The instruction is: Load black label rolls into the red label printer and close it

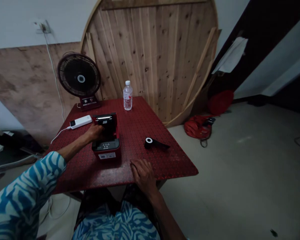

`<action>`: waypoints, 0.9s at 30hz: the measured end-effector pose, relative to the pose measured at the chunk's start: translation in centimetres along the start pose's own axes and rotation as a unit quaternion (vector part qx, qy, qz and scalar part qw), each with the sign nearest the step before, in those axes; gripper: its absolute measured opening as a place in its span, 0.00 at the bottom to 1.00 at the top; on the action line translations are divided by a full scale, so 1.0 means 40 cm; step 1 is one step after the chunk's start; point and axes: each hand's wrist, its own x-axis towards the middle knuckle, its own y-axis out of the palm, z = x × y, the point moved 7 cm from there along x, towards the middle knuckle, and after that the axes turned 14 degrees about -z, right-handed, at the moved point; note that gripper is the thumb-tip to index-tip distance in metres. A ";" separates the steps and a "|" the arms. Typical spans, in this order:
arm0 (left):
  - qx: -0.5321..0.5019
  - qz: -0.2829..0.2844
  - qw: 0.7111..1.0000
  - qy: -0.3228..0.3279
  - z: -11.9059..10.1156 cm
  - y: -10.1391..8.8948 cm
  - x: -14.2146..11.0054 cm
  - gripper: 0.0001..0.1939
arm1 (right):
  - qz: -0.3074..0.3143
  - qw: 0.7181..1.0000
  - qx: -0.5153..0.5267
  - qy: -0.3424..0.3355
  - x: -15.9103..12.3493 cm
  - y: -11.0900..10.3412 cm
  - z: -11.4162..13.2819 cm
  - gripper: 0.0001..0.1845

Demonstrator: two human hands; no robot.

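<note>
A small red and black label printer point(107, 145) stands near the front of the table with its lid raised. My left hand point(97, 132) reaches into it from the left; the fingertips lie in the dark inside, so their grip is hidden. On the tabletop by the front edge rests my right hand point(143, 171), fingers lying on the cloth with nothing in them. Beyond it is a black roll point(149, 142) with a white core, its loose black strip trailing to the right. Neither hand touches this roll.
A red patterned cloth covers the table point(136, 125). Left of the printer lies a white power bank point(81, 122) with a cable. Further back stand a dark fan point(80, 78) and a water bottle point(127, 96). A red bag point(196, 127) sits on the floor to the right.
</note>
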 end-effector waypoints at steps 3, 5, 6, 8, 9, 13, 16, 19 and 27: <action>-0.036 0.002 0.999 -0.012 -0.006 -0.013 -0.017 0.14 | 0.001 1.000 0.002 -0.011 -0.001 0.001 0.000 0.14; -0.093 -0.024 0.995 -0.038 -0.009 -0.034 -0.030 0.17 | 0.000 1.000 0.005 -0.016 -0.003 0.002 0.000 0.14; -0.120 -0.044 0.990 -0.054 -0.010 -0.047 -0.039 0.17 | 0.001 1.000 0.006 -0.017 -0.004 0.003 0.000 0.14; -0.156 -0.086 0.981 -0.075 -0.016 -0.071 -0.060 0.16 | 0.005 1.000 0.002 -0.011 -0.007 0.005 -0.003 0.14; -0.159 -0.101 0.980 -0.069 -0.025 -0.080 -0.072 0.14 | 0.008 1.000 -0.002 -0.008 -0.008 0.006 -0.005 0.13; -0.123 -0.145 0.981 0.033 -0.085 -0.098 -0.133 0.07 | 0.017 1.000 -0.012 -0.007 -0.009 0.007 -0.005 0.13; -0.058 -0.181 0.977 0.093 -0.111 -0.098 -0.175 0.06 | 0.019 1.000 -0.009 -0.010 -0.006 0.006 -0.004 0.12; -0.029 -0.208 0.972 0.104 -0.111 -0.097 -0.188 0.07 | 0.018 1.000 -0.011 -0.010 -0.005 0.007 -0.003 0.13; -0.086 -0.263 0.961 0.013 -0.064 -0.087 -0.139 0.07 | 0.004 1.000 -0.019 -0.018 -0.002 0.001 0.003 0.13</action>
